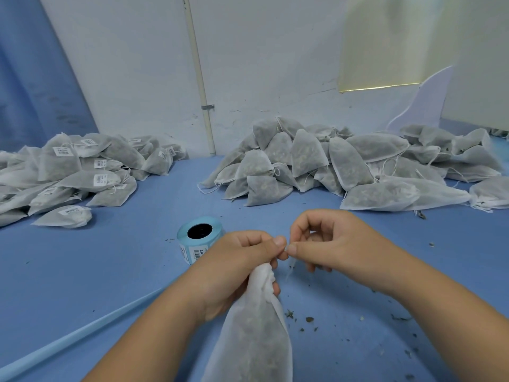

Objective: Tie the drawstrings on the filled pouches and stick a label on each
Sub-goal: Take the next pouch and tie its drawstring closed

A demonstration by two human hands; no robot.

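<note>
Clenched round the gathered neck of a filled white pouch (254, 340), the left hand (234, 260) holds it at the lower middle of the frame. The pouch's body runs down from the fist to the bottom edge, with dark dried contents showing through the thin fabric. The right hand (330, 239) meets the left just above the pouch's mouth. Its thumb and forefinger pinch a thin white drawstring (290, 267), and the other fingers are curled under. The string hangs blurred below the pinch, so I cannot tell whether a knot has formed. The thumb tips of the two hands nearly touch.

Just left of the left hand, a roll of labels (192, 250) with a pale blue liner stands on end, its dark core facing up and a barcode label showing on its side. Both rest on a blue table (110, 271), which is scattered with dried crumbs (309, 319) at the lower right.

Further out, at the middle left, lies a heap of tied pouches (82, 172), many bearing white barcode labels. At the middle right, a larger heap of unlabelled pouches (330, 164) lies with loose strings trailing. Behind both heaps rises a white wall (137, 78) with a thin pipe (199, 78) running down it, and a blue curtain (33, 78) hangs at the upper left.
</note>
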